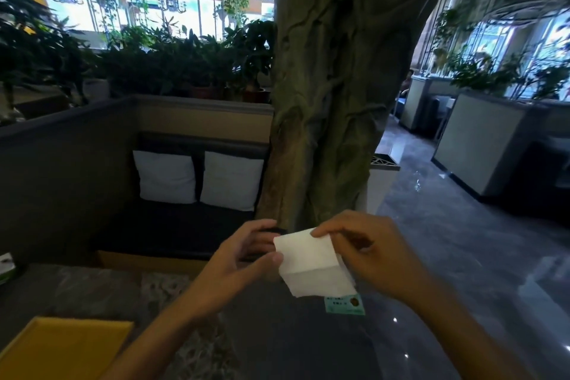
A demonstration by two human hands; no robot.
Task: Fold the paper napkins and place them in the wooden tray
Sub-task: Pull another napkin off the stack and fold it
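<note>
Mid-fold right now: both hands are up over the table (277,333), left hand (243,259) and right hand (370,253) each pinching an edge of one white napkin (311,265), creased across the middle. The wooden tray (64,348) down left looks empty so far, so I'd say basically everything's left

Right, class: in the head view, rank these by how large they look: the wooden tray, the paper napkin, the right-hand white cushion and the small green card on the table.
1. Wooden tray, though cut off by the frame and nearest the camera.
2. Paper napkin and right-hand white cushion: too alike to rank, and the cushion sits farther away.
3. Green card, partly hidden by the napkin.
</note>
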